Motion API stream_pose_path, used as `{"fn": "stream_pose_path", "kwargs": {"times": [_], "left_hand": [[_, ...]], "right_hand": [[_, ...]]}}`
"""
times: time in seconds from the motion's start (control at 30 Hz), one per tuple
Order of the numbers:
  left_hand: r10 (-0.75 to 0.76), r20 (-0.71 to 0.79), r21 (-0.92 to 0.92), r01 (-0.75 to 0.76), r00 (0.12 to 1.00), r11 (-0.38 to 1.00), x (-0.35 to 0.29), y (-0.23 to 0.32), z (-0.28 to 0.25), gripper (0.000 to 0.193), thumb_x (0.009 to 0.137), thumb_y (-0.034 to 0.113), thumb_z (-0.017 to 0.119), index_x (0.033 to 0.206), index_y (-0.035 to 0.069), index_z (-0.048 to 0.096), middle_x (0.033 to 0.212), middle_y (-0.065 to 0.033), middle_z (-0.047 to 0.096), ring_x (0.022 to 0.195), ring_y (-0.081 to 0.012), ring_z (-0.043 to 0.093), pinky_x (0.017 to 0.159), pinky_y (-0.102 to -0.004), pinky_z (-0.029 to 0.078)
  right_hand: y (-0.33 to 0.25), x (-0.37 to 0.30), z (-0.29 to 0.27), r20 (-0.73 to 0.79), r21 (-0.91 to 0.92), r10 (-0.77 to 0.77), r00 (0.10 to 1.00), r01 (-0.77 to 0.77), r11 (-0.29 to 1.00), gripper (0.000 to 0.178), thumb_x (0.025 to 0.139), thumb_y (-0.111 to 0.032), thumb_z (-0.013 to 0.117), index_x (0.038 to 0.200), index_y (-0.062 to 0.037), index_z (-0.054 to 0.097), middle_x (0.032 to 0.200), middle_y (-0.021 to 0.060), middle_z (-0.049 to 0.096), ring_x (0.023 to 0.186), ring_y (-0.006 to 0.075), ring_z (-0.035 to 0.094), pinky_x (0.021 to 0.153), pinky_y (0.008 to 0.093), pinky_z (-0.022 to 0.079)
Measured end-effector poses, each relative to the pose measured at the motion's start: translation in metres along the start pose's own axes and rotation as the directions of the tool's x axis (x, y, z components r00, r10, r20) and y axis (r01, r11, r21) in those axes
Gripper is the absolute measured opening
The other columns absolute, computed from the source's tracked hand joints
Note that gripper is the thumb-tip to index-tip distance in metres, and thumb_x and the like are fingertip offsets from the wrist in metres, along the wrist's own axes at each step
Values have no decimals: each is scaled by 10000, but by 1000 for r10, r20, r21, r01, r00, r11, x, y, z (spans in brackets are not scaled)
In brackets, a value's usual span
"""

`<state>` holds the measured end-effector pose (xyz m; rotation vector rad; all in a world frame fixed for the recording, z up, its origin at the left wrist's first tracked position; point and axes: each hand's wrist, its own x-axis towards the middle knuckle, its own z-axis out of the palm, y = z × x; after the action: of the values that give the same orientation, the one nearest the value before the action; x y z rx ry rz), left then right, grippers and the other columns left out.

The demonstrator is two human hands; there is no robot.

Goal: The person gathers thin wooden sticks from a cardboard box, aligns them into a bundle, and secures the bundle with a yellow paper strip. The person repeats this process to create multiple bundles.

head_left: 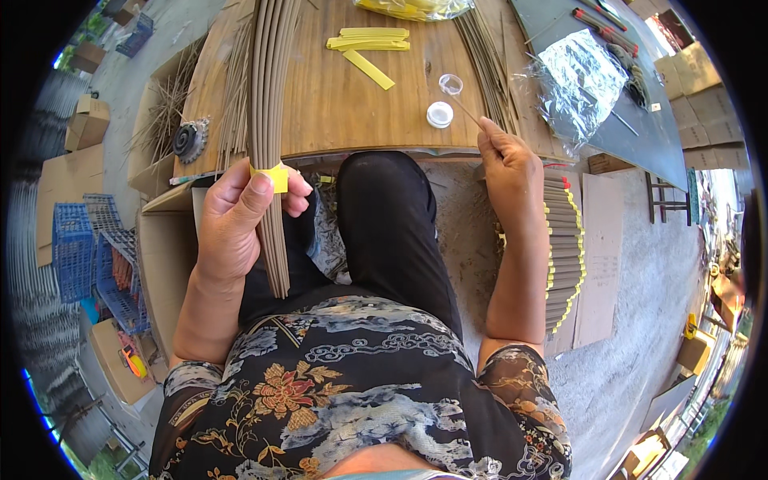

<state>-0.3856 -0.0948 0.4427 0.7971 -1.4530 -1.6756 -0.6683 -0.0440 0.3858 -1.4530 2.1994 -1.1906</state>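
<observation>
My left hand (236, 210) is closed round a bundle of long brown incense sticks (270, 96), whose far part passes over the table edge. A yellow paper strip (279, 178) lies round the bundle under my thumb and fingers. In the pinched fingers of my right hand (509, 164) is a thin stick (467, 110), pointing toward a small see-through lid (450, 84). Next to that lid stands a round white tub (439, 115). Further back on the table are a small pile of yellow paper strips (368, 39) and one loose strip (369, 70).
Loose sticks lie along both sides of the wooden table (320, 120). Crumpled plastic wrap (580, 84) rests on the dark board at right. Below my right arm sit banded incense bundles (565, 248). Blue crates (76, 252) and cardboard boxes stand at left.
</observation>
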Motion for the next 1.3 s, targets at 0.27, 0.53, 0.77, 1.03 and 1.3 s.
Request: {"fn": "stream_pose_path", "kwargs": {"times": [0.27, 0.53, 0.77, 1.03, 1.3], "left_hand": [[-29, 18, 27, 28, 999, 999, 1, 0, -2, 318, 901, 265, 477, 961, -40, 548, 911, -146, 608, 797, -165, 580, 736, -291, 469], [-97, 34, -58, 99, 995, 993, -1, -1, -4, 310, 893, 262, 495, 958, -38, 547, 895, -145, 605, 759, -172, 592, 701, -303, 490], [-67, 64, -181, 78, 996, 980, 1, -5, -10, 290, 901, 258, 480, 944, -24, 526, 871, -143, 593, 706, -158, 590, 654, -271, 495], [-67, 54, -203, 77, 996, 976, 1, -6, -12, 277, 903, 250, 475, 937, -20, 530, 881, -152, 593, 699, -153, 585, 647, -262, 493], [14, -3, -150, -15, 1000, 989, -2, -5, -10, 309, 897, 275, 483, 971, -20, 531, 924, -172, 592, 702, -166, 585, 644, -284, 498]], "right_hand": [[-14, 13, 2, 169, -429, -35, 985, 106, 897, 199, 856, -182, 462, 784, -52, 594, 749, 143, 546, 761, 323, 553, 659, 401, 430], [-9, 25, 16, 174, -465, -51, 983, 128, 876, 211, 844, -190, 469, 779, -46, 610, 785, 135, 568, 789, 303, 570, 681, 390, 443], [-8, 26, 14, 190, -454, -73, 979, 154, 877, 174, 813, -177, 493, 798, -65, 626, 787, 132, 577, 770, 305, 578, 677, 401, 447], [-8, 29, 17, 164, -429, -50, 985, 117, 896, 171, 800, -180, 509, 793, -58, 629, 807, 132, 586, 776, 305, 579, 686, 391, 449], [-12, 30, 8, 132, -419, 45, 990, 14, 908, 226, 780, -245, 519, 769, -50, 632, 762, 151, 608, 737, 328, 582, 669, 389, 455]]}}
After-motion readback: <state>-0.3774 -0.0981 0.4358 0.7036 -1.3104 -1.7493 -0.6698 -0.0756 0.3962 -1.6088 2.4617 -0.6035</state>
